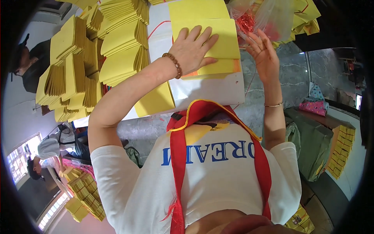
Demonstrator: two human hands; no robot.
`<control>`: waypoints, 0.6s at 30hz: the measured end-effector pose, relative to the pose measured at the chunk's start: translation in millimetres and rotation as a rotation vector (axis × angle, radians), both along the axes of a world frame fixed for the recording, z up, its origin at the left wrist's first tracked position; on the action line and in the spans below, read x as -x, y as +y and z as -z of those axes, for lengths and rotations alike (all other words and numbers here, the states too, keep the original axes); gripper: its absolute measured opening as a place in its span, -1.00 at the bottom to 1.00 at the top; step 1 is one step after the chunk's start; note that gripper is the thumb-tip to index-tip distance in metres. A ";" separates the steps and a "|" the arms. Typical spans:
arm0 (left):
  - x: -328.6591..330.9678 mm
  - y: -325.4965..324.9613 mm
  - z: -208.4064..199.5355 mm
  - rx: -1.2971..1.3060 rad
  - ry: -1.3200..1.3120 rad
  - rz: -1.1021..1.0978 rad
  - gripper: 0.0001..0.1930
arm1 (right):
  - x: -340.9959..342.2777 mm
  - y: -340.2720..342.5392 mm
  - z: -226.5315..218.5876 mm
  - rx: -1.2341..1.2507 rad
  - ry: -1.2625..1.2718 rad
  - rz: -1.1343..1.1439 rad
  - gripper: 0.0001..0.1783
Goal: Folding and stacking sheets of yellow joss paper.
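My left hand [194,48], fingers spread, lies flat on a stack of yellow paper [224,41] on a white-topped table [212,89]. A brown bead bracelet circles that wrist. Orange shows along the near edge of the stack. To the right, my right hand [265,58] is raised past the table's edge with its fingers stretched out. Its fingertips are beside a see-through plastic bag [278,21] holding a bundle of red strings [246,22]. Whether a fingertip touches a string is not visible. A red string [157,28] lies left of the stack.
Fanned bundles of yellow paper [122,64] are piled along the table's left side, with a loose yellow sheet [156,100] nearer me. Two other people are at the left, one in a white shirt [58,141]. A green-covered stack [309,142] stands at the right.
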State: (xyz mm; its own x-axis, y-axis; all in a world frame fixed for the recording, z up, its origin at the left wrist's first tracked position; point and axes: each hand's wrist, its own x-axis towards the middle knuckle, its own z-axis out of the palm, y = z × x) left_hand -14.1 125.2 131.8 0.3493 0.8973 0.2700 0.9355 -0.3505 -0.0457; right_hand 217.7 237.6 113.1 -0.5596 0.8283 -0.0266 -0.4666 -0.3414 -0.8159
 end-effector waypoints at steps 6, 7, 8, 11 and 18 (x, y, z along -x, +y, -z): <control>-33.0 9.9 -22.1 0.210 0.224 -0.085 -0.42 | 13.7 -31.0 3.4 -0.351 -0.391 0.083 -0.61; -38.1 12.3 -22.8 0.223 0.264 -0.115 -0.45 | 14.3 -29.6 3.1 -0.354 -0.390 0.079 -0.61; -40.1 9.5 -23.3 0.239 0.307 -0.151 -0.48 | 15.9 -29.0 2.1 -0.309 -0.341 0.130 -0.62; -23.8 9.7 -11.7 0.003 0.056 -0.150 -0.52 | 19.9 -26.7 -2.6 -0.220 -0.238 0.188 -0.64; 39.5 -119.4 -66.3 0.196 -1.087 -0.481 -0.56 | -0.7 -17.2 8.1 -0.173 -0.277 0.159 -0.65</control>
